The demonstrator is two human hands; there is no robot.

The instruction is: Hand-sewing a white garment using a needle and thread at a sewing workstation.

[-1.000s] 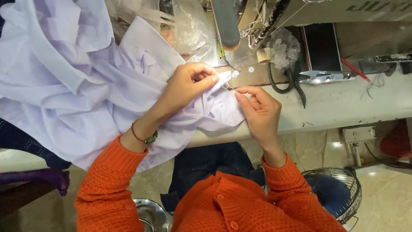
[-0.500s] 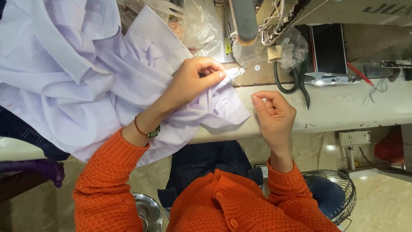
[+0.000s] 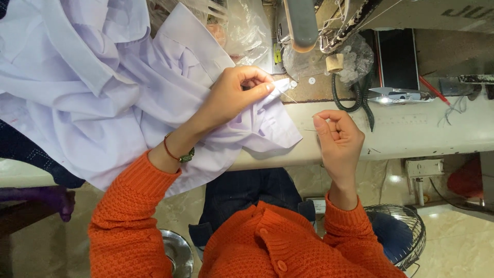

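Observation:
My left hand (image 3: 237, 94) pinches a corner of a pale lilac shirt (image 3: 103, 92) that lies spread over the work table (image 3: 411, 136). Its thumb and forefinger press the cloth edge near a small white button (image 3: 293, 84). My right hand (image 3: 337, 136) is off the cloth, a short way to the right, with its fingertips pinched together on a fine needle and thread that is barely visible. A thin thread line runs from the cloth corner toward that hand.
A sewing machine (image 3: 329, 20) stands at the table's far edge, with a clear bag of buttons (image 3: 355, 56), black scissors (image 3: 360, 100), thread snips (image 3: 393, 95) and a red pencil (image 3: 435, 90). A fan (image 3: 399, 231) and a metal stool (image 3: 177, 252) stand on the floor.
My right hand has drawn away from the cloth corner to the right and down, fingertips pinched. My left hand keeps its hold on the shirt corner.

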